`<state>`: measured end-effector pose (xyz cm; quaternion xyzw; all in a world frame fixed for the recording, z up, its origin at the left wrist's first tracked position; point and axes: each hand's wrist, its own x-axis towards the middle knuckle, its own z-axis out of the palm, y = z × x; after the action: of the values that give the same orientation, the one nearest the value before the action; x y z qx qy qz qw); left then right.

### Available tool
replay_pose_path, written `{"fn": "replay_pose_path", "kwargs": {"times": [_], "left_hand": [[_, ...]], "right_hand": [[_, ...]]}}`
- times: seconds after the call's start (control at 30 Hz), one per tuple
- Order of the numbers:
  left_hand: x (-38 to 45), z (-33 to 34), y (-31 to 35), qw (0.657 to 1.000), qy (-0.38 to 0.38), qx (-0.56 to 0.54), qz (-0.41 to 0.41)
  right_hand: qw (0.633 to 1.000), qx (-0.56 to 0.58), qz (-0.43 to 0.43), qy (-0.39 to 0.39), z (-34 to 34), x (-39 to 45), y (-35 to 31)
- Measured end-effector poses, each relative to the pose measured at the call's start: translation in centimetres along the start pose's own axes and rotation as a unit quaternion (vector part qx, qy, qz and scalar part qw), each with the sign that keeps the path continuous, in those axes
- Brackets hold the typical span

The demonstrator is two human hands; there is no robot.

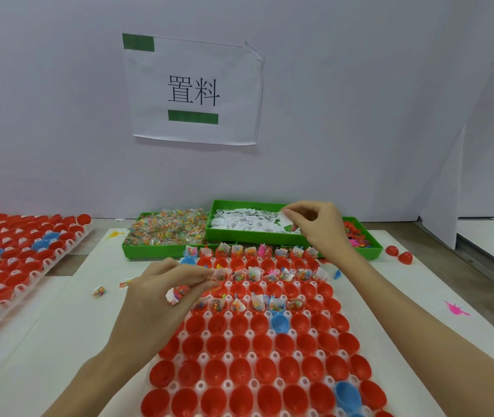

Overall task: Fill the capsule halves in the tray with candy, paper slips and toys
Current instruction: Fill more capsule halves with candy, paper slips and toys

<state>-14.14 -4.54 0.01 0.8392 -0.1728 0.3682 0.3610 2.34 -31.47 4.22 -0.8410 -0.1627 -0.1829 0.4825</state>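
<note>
A white tray (202,386) of red and a few blue capsule halves lies in front of me. Three of its far rows hold candy packets, paper slips and small toys; the near rows are bare. My left hand (161,299) hovers over the tray's left side and pinches a candy packet (218,276) in its fingertips, with more packets (179,291) tucked in the palm. My right hand (318,227) reaches over the green bin of paper slips (248,224) and pinches a white slip (287,219).
A green bin of candy packets (164,228) sits left of the slip bin; a green bin of plastic toys (360,239) is at right. A second capsule tray (14,260) lies far left. Loose candy packets (99,291), two red halves (399,254) and a pink toy (456,308) lie on the mat.
</note>
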Motion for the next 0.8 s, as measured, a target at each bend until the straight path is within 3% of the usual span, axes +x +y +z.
{"fn": "replay_pose_path", "kwargs": {"times": [0.2, 0.43, 0.8], "left_hand": [[0.1, 0.0, 1.4, 0.999, 0.009, -0.043, -0.008], [-0.3, 0.9, 2.7, 0.99, -0.011, -0.14, -0.026], [-0.6, 0.9, 3.4, 0.976, -0.015, -0.192, -0.103]], "right_hand": [[0.996, 0.08, 0.008, -0.038, -0.1, -6.0, -4.2], [0.978, 0.083, -0.053, -0.186, 0.5, -11.2, -7.0], [0.961, 0.142, -0.065, -0.23, 1.2, -11.7, -6.4]]}}
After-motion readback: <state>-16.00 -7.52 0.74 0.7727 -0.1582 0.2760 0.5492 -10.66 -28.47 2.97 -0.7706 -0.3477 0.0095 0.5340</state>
